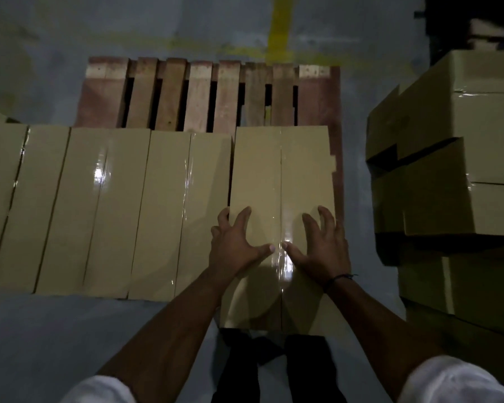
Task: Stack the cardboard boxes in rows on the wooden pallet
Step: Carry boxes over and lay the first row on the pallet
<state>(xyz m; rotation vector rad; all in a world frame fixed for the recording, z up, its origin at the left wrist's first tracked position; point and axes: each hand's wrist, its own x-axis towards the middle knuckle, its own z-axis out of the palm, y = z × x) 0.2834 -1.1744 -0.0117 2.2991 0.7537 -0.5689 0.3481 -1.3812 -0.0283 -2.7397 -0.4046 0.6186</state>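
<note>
box under hands [280, 170]: cardboard, closed, clear tape along the centre seam. long axis runs from the person straight away toward the far side of the wooden pallet [198, 97]; the taped seam follows the same line. it lies flat at the right end of the row, with a narrow strip of pallet showing on its right. its near end sticks out toward the person past the near edges of its neighbours; its far edge sits about level with theirs. left hand [236, 242]: grip apart, fingers spread on the lid near its left edge, thumb pointing inward to the seam, clamped on nothing. right hand [320, 245]: same, grip apart, fingers spread on the right half of the lid, thumb tip close to the left thumb at the seam; a dark band [336, 279] on the wrist. row of boxes [99, 205]: several more, same colour, side by side to the left, long axes parallel to the first, sides touching or nearly so, the nearest just beside the handled box. all are taped shut; contents not visible. far half of the pallet is bare slats. stacked boxes [454, 170] stand on the floor [41, 344] to the right, apart from the pallet, several layers, closed, some creased at the corners. a yellow line [280, 30] is painted on the floor beyond the pallet. white sleeves [99, 388] and dark trousers [274, 367] at the bottom edge.
</note>
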